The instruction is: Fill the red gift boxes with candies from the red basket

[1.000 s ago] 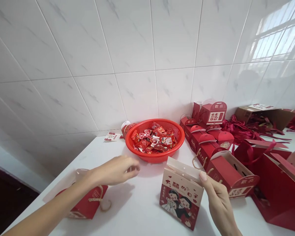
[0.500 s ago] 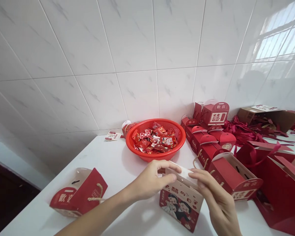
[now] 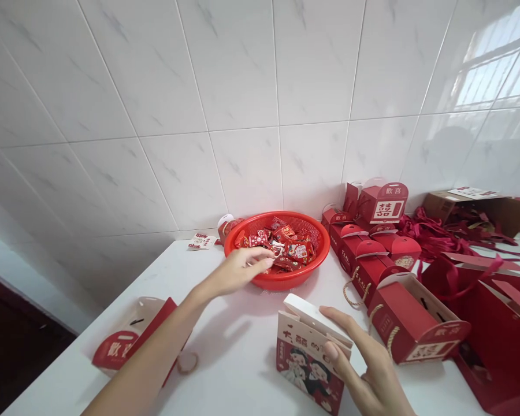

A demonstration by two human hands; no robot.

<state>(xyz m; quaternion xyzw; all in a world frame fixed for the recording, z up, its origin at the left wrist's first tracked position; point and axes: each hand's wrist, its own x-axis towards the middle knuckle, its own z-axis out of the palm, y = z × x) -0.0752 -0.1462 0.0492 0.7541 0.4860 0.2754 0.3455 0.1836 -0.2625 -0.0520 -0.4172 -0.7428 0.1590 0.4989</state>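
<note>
A small red and cream gift box (image 3: 307, 364) with a cartoon couple printed on its front stands on the table. My right hand (image 3: 364, 370) grips it at the upper right, with the thumb on the front and fingers over the top. My left hand (image 3: 247, 267) reaches over the near left rim of a red plastic basket (image 3: 281, 281). Its fingers are extended and the thumb is apart, with nothing visible between them. Wrapped candies (image 3: 295, 249) in red packets lie in the basket, partly hidden by that hand.
An open red box (image 3: 121, 346) stands left, partly behind my left forearm. Several red boxes (image 3: 364, 254) line the right, beside an open-topped box (image 3: 416, 318) and a large red bag (image 3: 494, 346). Farther back are red ribbons (image 3: 429, 231), a cardboard box (image 3: 511, 211) and printed cards (image 3: 201, 241).
My left hand has let go of the gift box top and moved up and left to the candy basket. My right hand still holds the box, which has shifted slightly.
</note>
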